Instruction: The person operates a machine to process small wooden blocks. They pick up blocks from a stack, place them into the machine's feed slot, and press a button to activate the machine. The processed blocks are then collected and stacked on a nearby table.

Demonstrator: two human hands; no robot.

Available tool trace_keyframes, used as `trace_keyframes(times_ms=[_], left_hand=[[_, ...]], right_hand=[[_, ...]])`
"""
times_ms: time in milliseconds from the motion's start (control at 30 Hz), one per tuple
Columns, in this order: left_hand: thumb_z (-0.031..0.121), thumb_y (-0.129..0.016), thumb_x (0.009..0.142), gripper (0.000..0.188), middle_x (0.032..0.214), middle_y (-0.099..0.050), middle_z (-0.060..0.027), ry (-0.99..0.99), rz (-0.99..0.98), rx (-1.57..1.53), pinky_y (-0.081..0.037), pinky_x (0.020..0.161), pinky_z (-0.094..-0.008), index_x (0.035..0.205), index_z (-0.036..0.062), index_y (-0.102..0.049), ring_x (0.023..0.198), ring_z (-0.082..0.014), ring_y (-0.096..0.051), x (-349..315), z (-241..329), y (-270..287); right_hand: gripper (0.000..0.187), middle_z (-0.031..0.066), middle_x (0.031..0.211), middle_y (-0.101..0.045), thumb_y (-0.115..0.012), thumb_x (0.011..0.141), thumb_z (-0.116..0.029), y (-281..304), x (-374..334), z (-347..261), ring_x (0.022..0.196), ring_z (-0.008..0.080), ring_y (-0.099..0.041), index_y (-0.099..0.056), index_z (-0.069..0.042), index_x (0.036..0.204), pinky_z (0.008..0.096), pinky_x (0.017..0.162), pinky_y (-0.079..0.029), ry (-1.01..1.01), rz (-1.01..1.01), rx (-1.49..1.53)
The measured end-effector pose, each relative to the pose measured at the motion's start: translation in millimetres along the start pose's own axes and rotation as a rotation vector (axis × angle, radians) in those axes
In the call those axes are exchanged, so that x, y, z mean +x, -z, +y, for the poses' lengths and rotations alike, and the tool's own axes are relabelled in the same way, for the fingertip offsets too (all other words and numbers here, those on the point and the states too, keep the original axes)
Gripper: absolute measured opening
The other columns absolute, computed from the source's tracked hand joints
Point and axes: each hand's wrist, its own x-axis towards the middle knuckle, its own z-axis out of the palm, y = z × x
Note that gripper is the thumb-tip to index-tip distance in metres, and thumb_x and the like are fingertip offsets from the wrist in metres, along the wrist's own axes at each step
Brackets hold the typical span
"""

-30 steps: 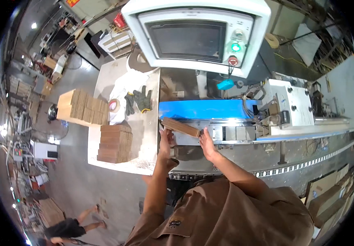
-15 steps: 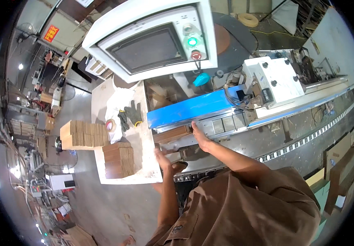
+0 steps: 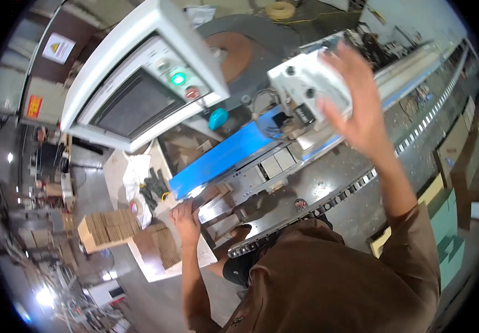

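Note:
My right hand (image 3: 358, 105) is raised over the white machine cover (image 3: 314, 77), somewhat blurred, with thumb and fingers spread and nothing in it. My left hand (image 3: 185, 222) rests at the right edge of the white tabletop (image 3: 156, 273), fingers stretched forward, with no held thing visible. Just right of it, brown wood-like pieces (image 3: 209, 195) lie on the machine's metal bed, beside the long blue guard (image 3: 225, 158). Left of the hand, a stack of brown pieces (image 3: 156, 247) sits on the tabletop.
A white-framed control panel (image 3: 145, 102) with a lit green button stands at the left. Gloves (image 3: 151, 188), a tape roll (image 3: 135, 207) and another stack of pieces (image 3: 109, 228) lie at the left. A roller track (image 3: 356, 188) runs along the machine's near side.
My right hand has left the brown pieces and risen to the right, over the white cover. My left hand has shifted to the tabletop edge. The view has turned and moved right.

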Motion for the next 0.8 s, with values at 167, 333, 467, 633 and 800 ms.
trace_keyframes(times_ms=[167,333,467,633,800], left_hand=[[0.016,-0.073,0.095,0.051,0.139,-0.066,-0.0139,-0.073,0.054,-0.110,-0.034,0.118,-0.0573,0.145,0.0101,-0.065,0.128,-0.0369,-0.059,28.5,100.6,-15.8],[0.015,-0.072,0.097,0.048,0.135,-0.066,-0.0140,-0.063,0.058,-0.168,-0.039,0.114,-0.0560,0.144,0.0128,-0.063,0.128,-0.0360,-0.059,72.1,203.8,-131.9],[0.015,-0.071,0.099,0.051,0.142,-0.061,-0.0173,-0.025,0.098,-0.218,-0.037,0.113,-0.0589,0.149,0.0181,-0.062,0.126,-0.0401,-0.057,94.8,213.1,-205.6],[0.010,-0.070,0.095,0.050,0.138,-0.068,-0.0037,-0.177,0.061,-0.124,-0.037,0.114,-0.0563,0.144,0.0209,-0.069,0.122,-0.0303,-0.061,103.3,205.1,-217.7],[0.004,-0.067,0.089,0.052,0.132,-0.071,0.0040,-0.237,0.021,-0.122,-0.037,0.115,-0.0561,0.137,0.0240,-0.075,0.119,-0.0256,-0.062,104.8,208.4,-197.9]], right_hand=[[0.093,0.0203,0.166,-0.049,-0.065,0.097,-0.072,-55.1,7.2,127.7,0.156,0.0443,-0.040,-0.051,-0.006,0.160,0.0511,0.129,-0.033,-0.126,-0.004,-0.397],[0.100,0.0216,0.167,-0.046,-0.069,0.090,-0.079,-61.6,-1.0,130.6,0.154,0.0427,-0.043,-0.059,-0.003,0.154,0.0491,0.126,-0.039,-0.504,-0.148,-0.131],[0.098,0.0207,0.167,-0.047,-0.070,0.090,-0.078,-55.8,2.4,123.0,0.153,0.0417,-0.046,-0.060,-0.004,0.153,0.0500,0.123,-0.043,-0.440,-0.166,-0.247],[0.090,0.0195,0.163,-0.052,-0.071,0.092,-0.073,-51.4,4.8,116.8,0.149,0.0411,-0.050,-0.063,-0.005,0.150,0.0495,0.121,-0.046,-0.485,-0.188,-0.218],[0.081,0.0190,0.154,-0.061,-0.072,0.094,-0.066,-51.9,1.3,114.0,0.140,0.0412,-0.059,-0.066,-0.003,0.145,0.0484,0.116,-0.049,-0.425,-0.187,-0.202]])
